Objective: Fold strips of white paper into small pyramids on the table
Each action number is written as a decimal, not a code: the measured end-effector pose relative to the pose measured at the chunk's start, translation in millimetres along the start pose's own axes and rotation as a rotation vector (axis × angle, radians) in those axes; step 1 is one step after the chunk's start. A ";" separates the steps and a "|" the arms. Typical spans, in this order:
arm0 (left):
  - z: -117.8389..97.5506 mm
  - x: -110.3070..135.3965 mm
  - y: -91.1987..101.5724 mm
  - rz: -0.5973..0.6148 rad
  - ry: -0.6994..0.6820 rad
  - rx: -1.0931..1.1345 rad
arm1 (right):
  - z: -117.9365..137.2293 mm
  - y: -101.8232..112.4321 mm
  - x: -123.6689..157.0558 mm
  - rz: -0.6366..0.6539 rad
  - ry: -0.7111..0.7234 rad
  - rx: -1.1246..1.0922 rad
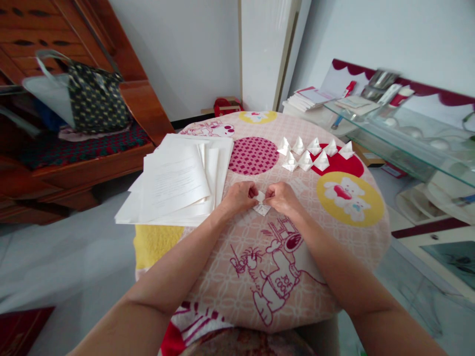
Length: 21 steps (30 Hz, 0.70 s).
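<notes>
Between my two hands is a small piece of folded white paper (261,209), with faint print on its lower part. My left hand (240,196) pinches its left side, and my right hand (281,197) pinches its right side. Both hands are low over the cloth-covered table (230,282). Beyond my right hand stand several small folded paper boats (305,161) in two rows. To the left of my left hand lies a loose stack of white paper sheets (174,185), the top ones printed with text.
A glass-topped stand (404,133) holding cups and papers is at the right, near the table edge. On the left is a wooden bench (139,111) with a dark patterned bag (98,99). A red item (222,107) lies behind the table.
</notes>
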State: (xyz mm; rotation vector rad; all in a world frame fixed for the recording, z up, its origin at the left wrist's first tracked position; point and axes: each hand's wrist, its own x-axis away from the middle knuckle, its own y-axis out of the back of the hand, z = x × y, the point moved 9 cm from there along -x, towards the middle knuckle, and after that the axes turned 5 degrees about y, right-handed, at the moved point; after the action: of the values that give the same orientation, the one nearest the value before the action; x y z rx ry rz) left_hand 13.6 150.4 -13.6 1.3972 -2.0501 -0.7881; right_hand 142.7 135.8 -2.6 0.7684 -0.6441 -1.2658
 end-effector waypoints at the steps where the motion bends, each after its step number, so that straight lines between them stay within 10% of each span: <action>1: 0.6 0.0 0.1 0.008 -0.001 0.013 | -2.7 1.3 0.3 -0.002 -0.017 0.017; 17: -0.9 6.7 8.5 0.218 -0.108 0.111 | -21.4 14.7 7.1 0.012 -0.049 -0.114; 21: -2.6 1.7 9.5 0.067 -0.016 0.022 | -23.2 14.1 6.7 0.017 -0.060 -0.108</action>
State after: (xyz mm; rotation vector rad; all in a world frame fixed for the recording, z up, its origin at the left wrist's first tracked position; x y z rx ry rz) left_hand 8.9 151.1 -4.9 1.3313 -2.1121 -0.7533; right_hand 170.5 134.4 -5.1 0.6371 -0.6240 -1.3011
